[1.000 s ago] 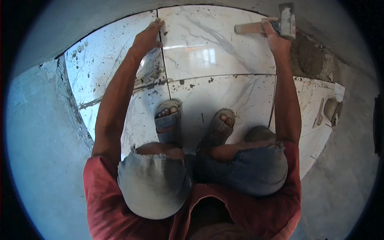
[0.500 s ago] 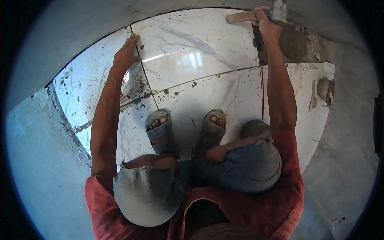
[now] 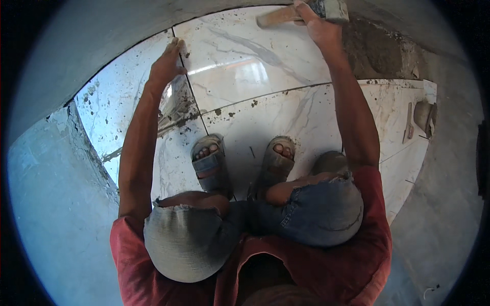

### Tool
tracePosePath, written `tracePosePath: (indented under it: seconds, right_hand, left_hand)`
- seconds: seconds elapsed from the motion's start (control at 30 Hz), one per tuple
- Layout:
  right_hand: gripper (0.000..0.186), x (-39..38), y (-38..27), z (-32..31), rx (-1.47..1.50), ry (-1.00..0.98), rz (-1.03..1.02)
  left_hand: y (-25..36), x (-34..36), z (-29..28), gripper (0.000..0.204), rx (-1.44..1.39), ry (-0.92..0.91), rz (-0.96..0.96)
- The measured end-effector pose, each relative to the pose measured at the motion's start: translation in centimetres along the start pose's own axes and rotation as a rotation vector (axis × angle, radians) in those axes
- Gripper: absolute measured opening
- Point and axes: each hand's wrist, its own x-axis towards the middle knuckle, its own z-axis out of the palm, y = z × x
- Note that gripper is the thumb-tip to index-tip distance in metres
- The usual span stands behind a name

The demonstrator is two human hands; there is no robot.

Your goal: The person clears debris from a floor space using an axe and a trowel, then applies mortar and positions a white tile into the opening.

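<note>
Left hand [image 3: 166, 65] flat, fingers spread, pressing the far marble tile [image 3: 245, 66] at its left joint, gripping nothing. Right hand [image 3: 319, 28] closed around the wooden handle of a hammer [image 3: 301, 13], far right. Mortar bed [image 3: 380, 51] just right of the tile. Risk: a hard or off-centre blow may crack the tile or shift the joint.

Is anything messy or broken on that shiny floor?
Nothing looks broken, but it is messy. Dark grey mortar is smeared on the white marble-look tiles along the joint near the left hand, with splatters dotted around it. The right hand grips a wooden-handled hammer beside a bare patch of rough mortar with no tile on it.
</note>
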Motion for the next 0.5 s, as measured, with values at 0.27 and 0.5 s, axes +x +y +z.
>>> tracePosePath:
  seconds: [0.27, 0.5]
  right_hand:
    - [0.045, -1.5, 0.3, -2.7, -0.322, 0.168, -0.212]
    - [0.026, -3.5, 0.7, -7.5, 0.059, 0.194, -0.013]
  left_hand:
    - [-0.4, 0.2, 0.1, 0.105, -0.098, -0.035, -0.009]
    - [-0.5, 0.4, 0.2, 0.100, -0.047, -0.012, 0.003]
